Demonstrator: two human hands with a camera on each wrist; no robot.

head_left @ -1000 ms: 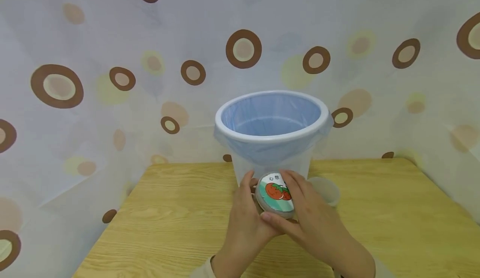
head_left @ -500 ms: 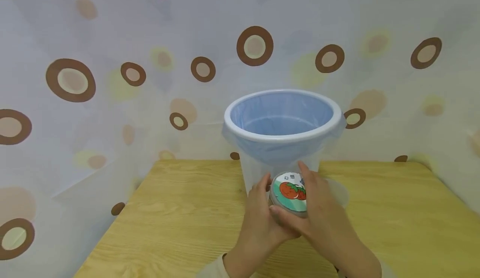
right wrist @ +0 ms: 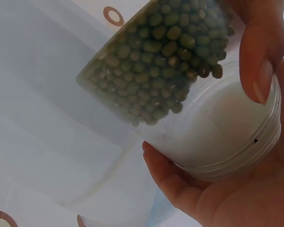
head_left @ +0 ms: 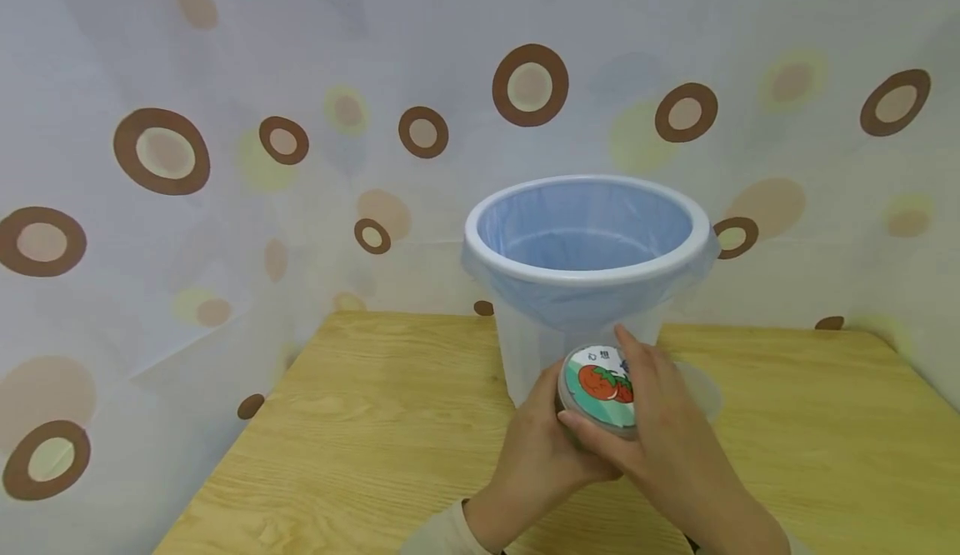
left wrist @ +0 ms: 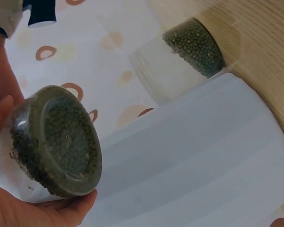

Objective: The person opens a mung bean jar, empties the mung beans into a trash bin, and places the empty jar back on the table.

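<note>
Both hands hold a clear, round jar of small green beans (left wrist: 68, 137), up in front of the bin in the head view. Its round lid (head_left: 595, 384) faces me and carries a teal and white label with red fruit. My left hand (head_left: 536, 451) grips the jar's side from the left, its fingertips hidden behind it in the head view. With thumb and fingers, my right hand (head_left: 667, 438) holds the lid's edge from the right. The beans (right wrist: 156, 61) lie toward the jar's base, with a bare stretch of clear wall between them and the lid.
A white bin (head_left: 525, 347) with a blue liner (head_left: 585, 205) stands behind the hands on a wooden table (head_left: 360, 422). Right beside it is another clear container (head_left: 699, 390), partly filled with green beans (left wrist: 195, 47). A patterned sheet (head_left: 450, 30) hangs behind the table.
The whole scene has shifted right and slightly in the head view. The left fingertips, earlier showing beside the lid, have slipped out of sight. Both hands still hold the jar.
</note>
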